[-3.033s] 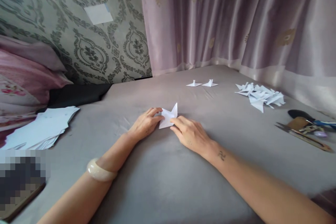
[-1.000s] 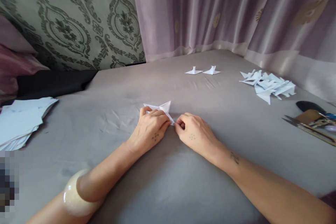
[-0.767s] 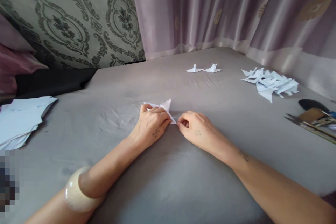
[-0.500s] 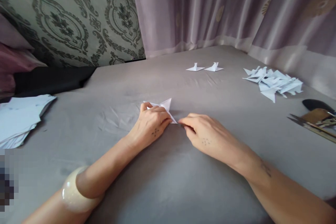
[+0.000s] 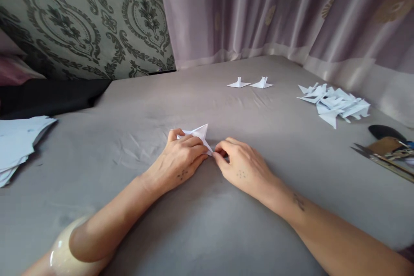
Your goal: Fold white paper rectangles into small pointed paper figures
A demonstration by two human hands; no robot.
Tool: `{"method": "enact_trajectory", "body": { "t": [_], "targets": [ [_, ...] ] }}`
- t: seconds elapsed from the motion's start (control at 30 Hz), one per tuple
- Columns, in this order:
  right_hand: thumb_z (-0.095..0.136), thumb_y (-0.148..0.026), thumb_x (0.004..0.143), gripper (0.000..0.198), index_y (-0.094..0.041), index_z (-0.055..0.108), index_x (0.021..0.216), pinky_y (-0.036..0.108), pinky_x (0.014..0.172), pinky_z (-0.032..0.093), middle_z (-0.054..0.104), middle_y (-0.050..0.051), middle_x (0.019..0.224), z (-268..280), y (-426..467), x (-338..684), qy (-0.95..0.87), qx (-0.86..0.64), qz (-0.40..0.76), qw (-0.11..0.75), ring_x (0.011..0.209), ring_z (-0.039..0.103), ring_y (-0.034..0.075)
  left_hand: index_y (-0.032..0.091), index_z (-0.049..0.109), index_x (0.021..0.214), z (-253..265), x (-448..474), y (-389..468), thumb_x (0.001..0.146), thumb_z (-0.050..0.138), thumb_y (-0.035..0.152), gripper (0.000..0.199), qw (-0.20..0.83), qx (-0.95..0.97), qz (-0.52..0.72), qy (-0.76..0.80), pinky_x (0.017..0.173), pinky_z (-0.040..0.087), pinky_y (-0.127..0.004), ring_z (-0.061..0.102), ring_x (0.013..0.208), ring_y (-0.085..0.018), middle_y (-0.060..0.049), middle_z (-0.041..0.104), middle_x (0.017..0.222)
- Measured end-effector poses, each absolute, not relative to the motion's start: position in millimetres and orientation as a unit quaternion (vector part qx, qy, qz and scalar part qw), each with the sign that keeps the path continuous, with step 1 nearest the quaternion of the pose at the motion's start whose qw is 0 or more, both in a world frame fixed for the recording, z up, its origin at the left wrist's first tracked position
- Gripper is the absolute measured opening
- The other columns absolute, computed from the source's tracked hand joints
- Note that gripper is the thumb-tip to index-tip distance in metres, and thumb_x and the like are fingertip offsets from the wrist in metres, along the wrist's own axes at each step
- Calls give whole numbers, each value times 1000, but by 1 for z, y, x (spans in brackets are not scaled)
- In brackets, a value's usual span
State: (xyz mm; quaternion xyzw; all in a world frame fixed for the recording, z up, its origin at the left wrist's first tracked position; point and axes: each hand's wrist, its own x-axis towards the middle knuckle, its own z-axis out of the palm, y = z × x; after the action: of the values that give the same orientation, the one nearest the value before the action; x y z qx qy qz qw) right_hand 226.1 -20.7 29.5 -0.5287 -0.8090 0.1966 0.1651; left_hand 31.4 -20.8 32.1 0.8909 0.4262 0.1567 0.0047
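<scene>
Left hand [image 5: 181, 155] clasps folded paper [image 5: 201, 131], right hand [image 5: 241, 164] pinches it at four o'clock, two paper figures [image 5: 238, 83] at one o'clock

The person is wearing a thick, rounded bangle [image 5: 63, 252] on the left forearm [image 5: 119, 211], its glossy cream surface catching pale highlights. A small cluster of dark dots [image 5: 182, 175] is marking the thumb side of the left hand [image 5: 183, 155]; a fainter dotted cluster [image 5: 241, 174] is showing on the right hand [image 5: 242, 161]. Dark, tattoo-like strokes [image 5: 298, 202] are running across the right forearm [image 5: 310, 217] near the wrist, their exact design blurring.
</scene>
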Motion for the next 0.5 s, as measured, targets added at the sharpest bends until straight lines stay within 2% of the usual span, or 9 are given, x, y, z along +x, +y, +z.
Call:
{"method": "enact_trajectory", "body": {
  "t": [0.1,0.37,0.5],
  "targets": [
    [54,-27,89,10,-23,61,84,27,60,34,64,-1,87,25,-18,221,-799,-543,187,176,74,60,13,23,70,92,32,31,-20,96,47,24,23,6,892,164,420,90,29,-40,64,82,-16,-2,73,94],
    [52,-18,86,12,-22,60,78,26,59,34,66,-1,83,29,-12,222,-783,-555,225,169,67,56,12,23,69,91,31,33,-20,98,43,25,27,12,888,164,430,90,27,-40,63,84,-16,-1,72,92],
    [56,-27,85,11,-22,60,76,26,59,35,67,-1,80,30,-11,221,-771,-562,239,180,68,58,13,21,67,91,29,34,-20,97,45,27,23,19,882,168,440,91,28,-40,63,83,-16,-2,72,92]
  ]
}}
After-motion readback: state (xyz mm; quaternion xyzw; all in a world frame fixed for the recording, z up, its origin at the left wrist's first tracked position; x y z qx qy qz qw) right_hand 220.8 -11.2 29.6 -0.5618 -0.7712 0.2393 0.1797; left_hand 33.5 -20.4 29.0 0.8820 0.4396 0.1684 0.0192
